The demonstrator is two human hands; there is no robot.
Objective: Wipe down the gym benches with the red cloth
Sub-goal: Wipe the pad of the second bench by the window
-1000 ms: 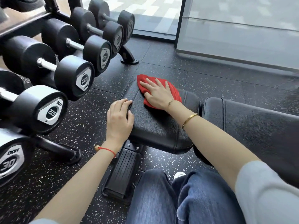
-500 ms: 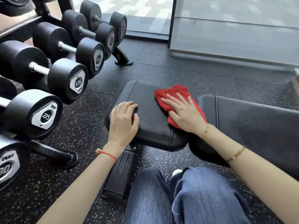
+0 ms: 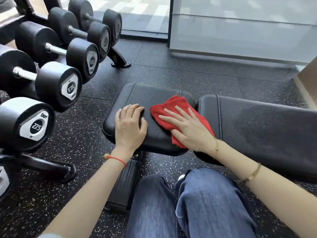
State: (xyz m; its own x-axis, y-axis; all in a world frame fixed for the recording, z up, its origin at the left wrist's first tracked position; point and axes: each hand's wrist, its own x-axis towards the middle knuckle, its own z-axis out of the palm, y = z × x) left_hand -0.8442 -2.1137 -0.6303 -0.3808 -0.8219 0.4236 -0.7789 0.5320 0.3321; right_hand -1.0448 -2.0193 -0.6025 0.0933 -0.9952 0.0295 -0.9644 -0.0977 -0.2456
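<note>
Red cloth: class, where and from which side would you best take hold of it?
Take the bunched far corner of the red cloth, coming from above over the seat pad. That part lies bare and stands up in folds, giving a pinch grip, while the right hand lies flat across the rest.

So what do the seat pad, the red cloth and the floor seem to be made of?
Seat pad: black vinyl or faux leather, judging by the pebbled grain and stitched seam. Red cloth: soft fabric, perhaps microfibre; it folds and looks matte. Floor: probably rubber tiles, black with white specks and visible joints.
</note>
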